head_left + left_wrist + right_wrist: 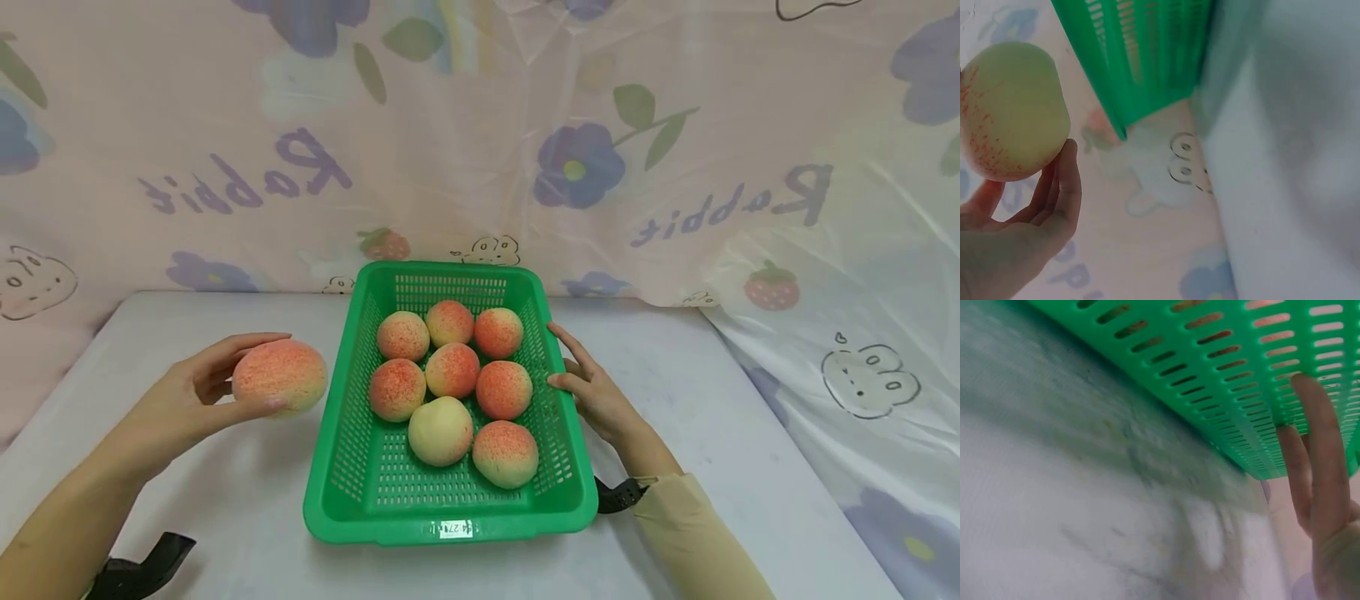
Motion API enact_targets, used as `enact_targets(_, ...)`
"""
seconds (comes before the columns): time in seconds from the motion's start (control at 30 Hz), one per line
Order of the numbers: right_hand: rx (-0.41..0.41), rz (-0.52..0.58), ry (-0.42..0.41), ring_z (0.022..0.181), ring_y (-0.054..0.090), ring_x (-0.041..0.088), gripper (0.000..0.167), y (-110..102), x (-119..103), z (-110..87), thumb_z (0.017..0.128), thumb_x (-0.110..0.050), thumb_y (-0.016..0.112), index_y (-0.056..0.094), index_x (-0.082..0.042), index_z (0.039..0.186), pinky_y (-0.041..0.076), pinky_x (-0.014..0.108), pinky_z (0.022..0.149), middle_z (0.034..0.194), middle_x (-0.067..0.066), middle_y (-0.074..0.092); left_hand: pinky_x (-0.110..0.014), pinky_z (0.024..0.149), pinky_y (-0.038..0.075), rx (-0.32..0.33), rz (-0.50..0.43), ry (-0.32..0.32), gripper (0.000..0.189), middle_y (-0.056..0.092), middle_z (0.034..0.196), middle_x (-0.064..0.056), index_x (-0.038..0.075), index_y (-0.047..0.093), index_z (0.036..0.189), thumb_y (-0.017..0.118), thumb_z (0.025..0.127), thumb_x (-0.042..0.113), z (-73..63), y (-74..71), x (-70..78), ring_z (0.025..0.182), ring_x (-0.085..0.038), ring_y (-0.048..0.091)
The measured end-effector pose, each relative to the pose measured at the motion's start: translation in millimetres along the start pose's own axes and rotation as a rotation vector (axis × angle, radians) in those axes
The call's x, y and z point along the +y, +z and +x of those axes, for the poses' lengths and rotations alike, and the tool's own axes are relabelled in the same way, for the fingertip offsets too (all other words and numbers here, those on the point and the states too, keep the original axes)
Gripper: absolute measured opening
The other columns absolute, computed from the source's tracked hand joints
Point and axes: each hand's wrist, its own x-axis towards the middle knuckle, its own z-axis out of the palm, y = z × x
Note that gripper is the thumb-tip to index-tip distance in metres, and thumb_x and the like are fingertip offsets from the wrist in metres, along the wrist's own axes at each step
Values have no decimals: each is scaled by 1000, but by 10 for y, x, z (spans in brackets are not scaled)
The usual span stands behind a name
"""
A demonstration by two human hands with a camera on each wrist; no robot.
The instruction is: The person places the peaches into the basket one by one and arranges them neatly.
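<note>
My left hand grips a peach, red-orange on top and pale yellow below, just left of the green basket. In the left wrist view the fingers and thumb hold this peach from beneath, its pale side showing. My right hand is at the basket's right side, with thumb and forefinger tips on the rim. In the right wrist view its nearly straight fingers rest against the slotted basket wall. Inside the basket lie several peaches, among them a mostly pale one near the front.
The basket stands on a white table, its far end near a printed cloth with flowers, rabbits and strawberries. A small white label is on the basket's front rim. Black straps are around both wrists.
</note>
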Motion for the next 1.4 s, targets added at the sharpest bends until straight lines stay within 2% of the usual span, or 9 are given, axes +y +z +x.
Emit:
enact_targets(0.2,2,3,1,99,64,19,77,-4,9,-8,94,-7,51,12,-36,154,58,39,73,146,25,31,-16,80,45,17,25,62,61,55,127,7,23,48,139,74,85,16,59,140,228,106,-5,53)
enact_targets(0.3,-2,8,-1,100,64,19,77,-4,15,-9,94,-6,51,12,-36,154,58,38,73,147,25,30,-18,81,46,-5,13,88,62,56,126,5,22,49,139,76,83,15,97,189,302,107,-7,54)
enact_targets(0.43,-11,19,-3,99,64,19,77,-6,16,-15,94,-7,51,12,-36,154,58,37,72,149,25,28,-22,81,48,-49,0,91,63,56,127,4,24,49,138,78,81,17,150,244,359,107,-10,55)
enact_targets(0.7,-13,18,-2,101,64,19,77,-11,14,-18,95,-7,52,11,-36,154,58,36,72,151,24,26,-24,83,49,-103,-8,119,62,56,128,5,24,51,136,79,81,20,240,325,417,108,-11,56)
enact_targets(0.93,-15,26,-5,101,64,19,77,-19,17,-7,94,-7,52,12,-36,154,58,37,72,150,24,27,-26,85,51,-156,0,126,60,56,129,1,23,52,135,78,81,23,280,379,445,111,-22,56)
enact_targets(1.03,-16,27,-4,103,63,20,78,-23,22,-1,94,-7,52,11,-35,154,58,38,74,150,24,27,-29,88,51,-186,24,142,58,58,125,2,23,54,133,79,80,26,295,413,443,110,-21,55)
enact_targets(1.23,-15,31,0,102,63,21,78,-16,18,-4,94,-6,52,12,-36,154,58,38,74,149,25,28,-35,91,51,-227,73,224,60,60,120,9,25,57,128,83,75,33,312,502,419,107,-11,56)
enact_targets(1.4,-15,27,-4,102,63,20,78,-17,18,-8,94,-6,52,11,-34,154,58,38,73,150,25,27,-33,88,53,-263,88,286,61,59,123,9,25,58,125,84,72,39,309,585,401,107,-10,56)
